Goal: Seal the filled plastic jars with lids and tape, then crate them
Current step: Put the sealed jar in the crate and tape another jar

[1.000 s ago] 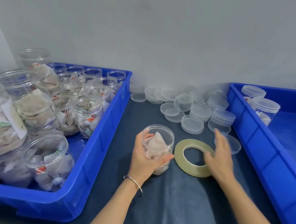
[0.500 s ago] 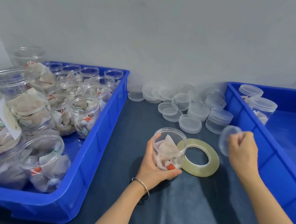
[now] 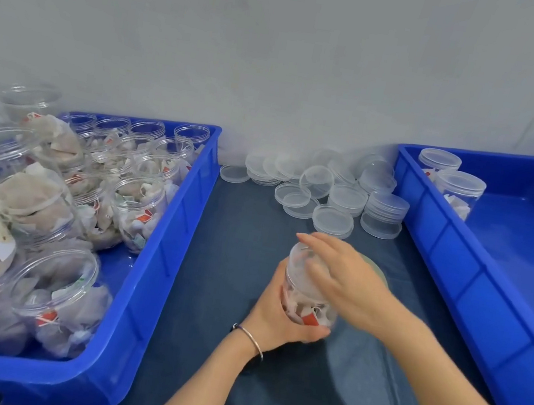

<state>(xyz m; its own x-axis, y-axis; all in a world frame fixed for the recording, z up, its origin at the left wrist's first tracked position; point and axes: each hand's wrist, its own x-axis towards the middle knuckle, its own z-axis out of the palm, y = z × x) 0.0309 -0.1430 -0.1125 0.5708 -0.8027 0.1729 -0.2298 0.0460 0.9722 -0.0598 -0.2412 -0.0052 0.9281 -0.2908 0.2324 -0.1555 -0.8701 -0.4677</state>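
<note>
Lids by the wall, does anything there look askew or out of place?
Yes, one clear lid stands tilted on edge, leaning among the lid stacks, while the others lie flat. Nothing looks spilled or broken.

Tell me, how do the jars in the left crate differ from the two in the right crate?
The jars in the left crate stand open without lids; the two jars in the right crate are capped. The left crate is crowded, with some jars tilted; the right crate holds just those two, upright. All are clear plastic with pale sachets inside.

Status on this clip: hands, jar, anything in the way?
Left hand grips jar. Right hand presses lid onto it. Tape roll behind, nothing blocking.
</note>
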